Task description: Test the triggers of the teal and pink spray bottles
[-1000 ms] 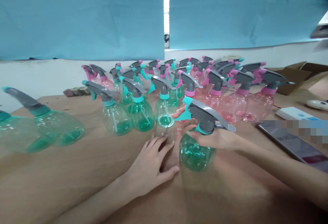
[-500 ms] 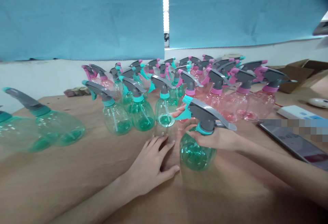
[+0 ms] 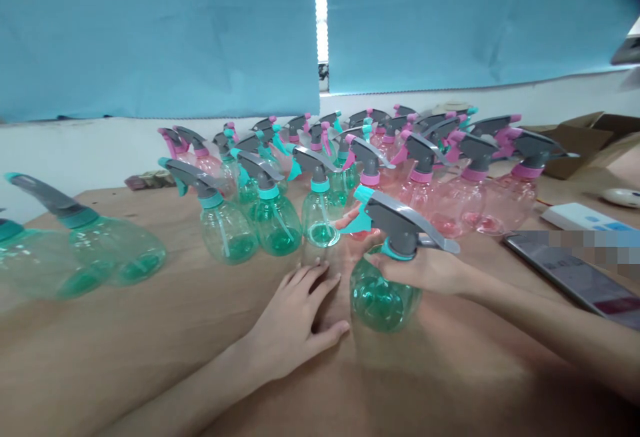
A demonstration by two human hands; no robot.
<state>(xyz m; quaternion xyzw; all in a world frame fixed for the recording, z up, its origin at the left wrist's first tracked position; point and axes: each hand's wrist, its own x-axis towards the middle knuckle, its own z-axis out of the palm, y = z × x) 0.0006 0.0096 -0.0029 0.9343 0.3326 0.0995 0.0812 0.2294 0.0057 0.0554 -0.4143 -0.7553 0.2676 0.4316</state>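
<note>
My right hand (image 3: pixel 425 270) is wrapped round the neck of a green spray bottle (image 3: pixel 383 300) with a grey and turquoise trigger head. The bottle is upright, its nozzle pointing left, and some of my fingers are hidden behind it. To its left, my left hand (image 3: pixel 305 320) lies palm down on the wooden table (image 3: pixel 210 330), fingers spread and holding nothing. Just beyond my fingertips stands another green spray bottle (image 3: pixel 320 217), with two more green ones, a middle bottle (image 3: pixel 277 224) and an outer bottle (image 3: pixel 225 230), beside it.
Pink spray bottles (image 3: pixel 460 204) stand in rows at the back right, mixed with green ones. Two green bottles (image 3: pixel 117 250) are at the far left. On the right lie a phone (image 3: pixel 565 274), a white box (image 3: pixel 575 216), a white mouse (image 3: pixel 623 198) and an open carton (image 3: pixel 575 147).
</note>
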